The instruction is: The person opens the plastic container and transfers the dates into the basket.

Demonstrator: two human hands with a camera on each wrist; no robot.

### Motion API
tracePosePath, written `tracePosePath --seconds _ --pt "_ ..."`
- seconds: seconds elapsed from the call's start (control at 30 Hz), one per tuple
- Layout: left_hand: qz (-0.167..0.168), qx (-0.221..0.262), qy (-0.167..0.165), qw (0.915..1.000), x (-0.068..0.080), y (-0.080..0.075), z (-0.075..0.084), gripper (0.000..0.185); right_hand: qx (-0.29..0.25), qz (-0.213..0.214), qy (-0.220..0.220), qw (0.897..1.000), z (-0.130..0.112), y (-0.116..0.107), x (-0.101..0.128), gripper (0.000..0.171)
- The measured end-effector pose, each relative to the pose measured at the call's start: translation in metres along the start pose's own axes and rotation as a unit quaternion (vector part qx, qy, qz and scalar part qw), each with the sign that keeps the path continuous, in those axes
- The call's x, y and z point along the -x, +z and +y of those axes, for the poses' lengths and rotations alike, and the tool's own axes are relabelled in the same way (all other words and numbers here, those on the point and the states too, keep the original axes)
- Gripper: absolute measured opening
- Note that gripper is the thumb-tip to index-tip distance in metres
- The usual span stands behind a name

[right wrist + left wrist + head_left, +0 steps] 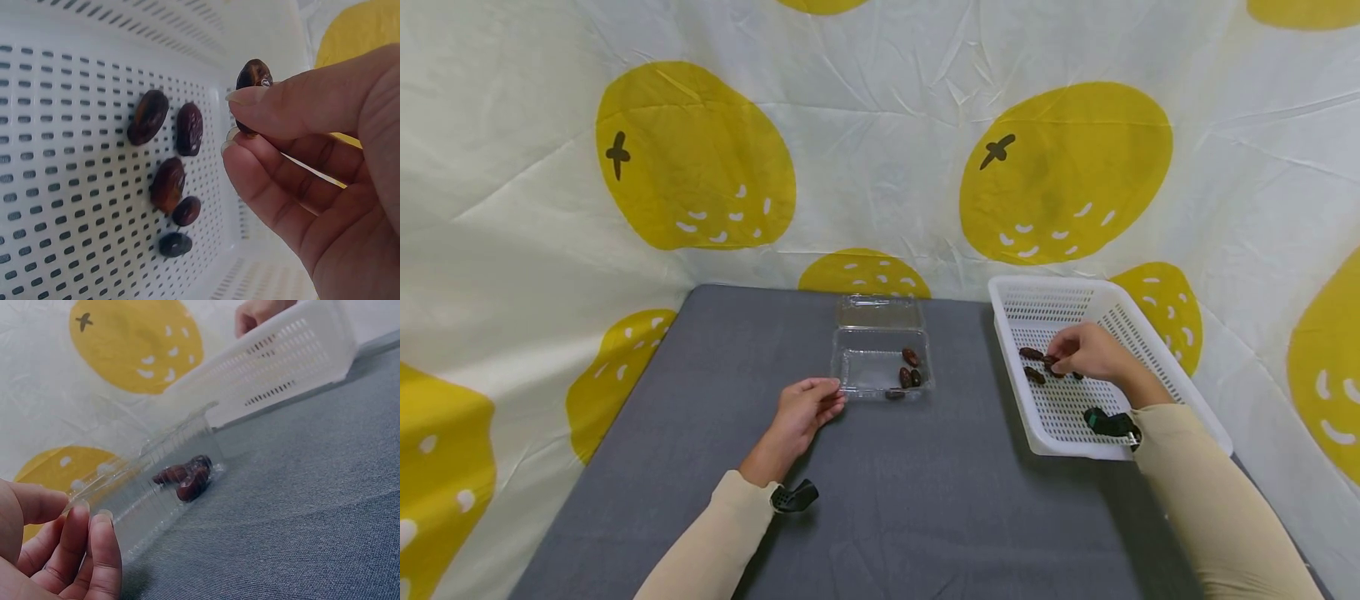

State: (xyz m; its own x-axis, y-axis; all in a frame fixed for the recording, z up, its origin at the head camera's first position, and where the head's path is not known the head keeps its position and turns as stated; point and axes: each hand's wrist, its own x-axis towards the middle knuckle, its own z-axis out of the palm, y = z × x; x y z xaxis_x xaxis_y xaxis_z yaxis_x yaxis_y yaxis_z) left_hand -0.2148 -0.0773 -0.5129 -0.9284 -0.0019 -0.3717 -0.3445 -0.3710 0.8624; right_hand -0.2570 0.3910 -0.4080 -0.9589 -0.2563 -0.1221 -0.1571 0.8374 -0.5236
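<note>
My left hand (801, 410) pinches the near left corner of a clear plastic clamshell box (867, 367) between thumb and fingers. Its lid (880, 313) stands opened at the back. Several brown dates (911, 357) lie in the box's right half. Over on the right, my right hand (1092, 354) is inside a white perforated basket (1078, 451). Its thumb and fingertips pinch a glossy dark date (253, 72), partly covered by the thumb. Several more dates (167, 184) lie on the basket floor beside the hand in the right wrist view.
A dark grey cloth (880, 500) covers the table. Behind it hangs a white sheet with yellow fruit prints (880, 167). The basket's raised walls surround the right hand. Black straps (795, 497) sit at both wrists.
</note>
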Motion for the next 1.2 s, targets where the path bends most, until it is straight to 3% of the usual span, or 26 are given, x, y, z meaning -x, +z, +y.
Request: tracePosePath --seconds 0.47,0.83,1.2 --pt "0.001 -0.003 -0.006 1.0 0.001 0.001 0.002 0.005 -0.011 -0.035 0.038 0.999 0.034 0.005 -0.008 0.022" --pt "0.0 0.001 -0.006 1.0 0.001 0.001 0.003 0.003 0.018 -0.076 0.049 0.996 0.036 0.004 -0.013 0.018" --pt "-0.001 0.001 -0.008 1.0 0.001 0.001 0.003 0.003 0.037 -0.064 0.043 0.996 0.034 0.001 -0.01 0.015"
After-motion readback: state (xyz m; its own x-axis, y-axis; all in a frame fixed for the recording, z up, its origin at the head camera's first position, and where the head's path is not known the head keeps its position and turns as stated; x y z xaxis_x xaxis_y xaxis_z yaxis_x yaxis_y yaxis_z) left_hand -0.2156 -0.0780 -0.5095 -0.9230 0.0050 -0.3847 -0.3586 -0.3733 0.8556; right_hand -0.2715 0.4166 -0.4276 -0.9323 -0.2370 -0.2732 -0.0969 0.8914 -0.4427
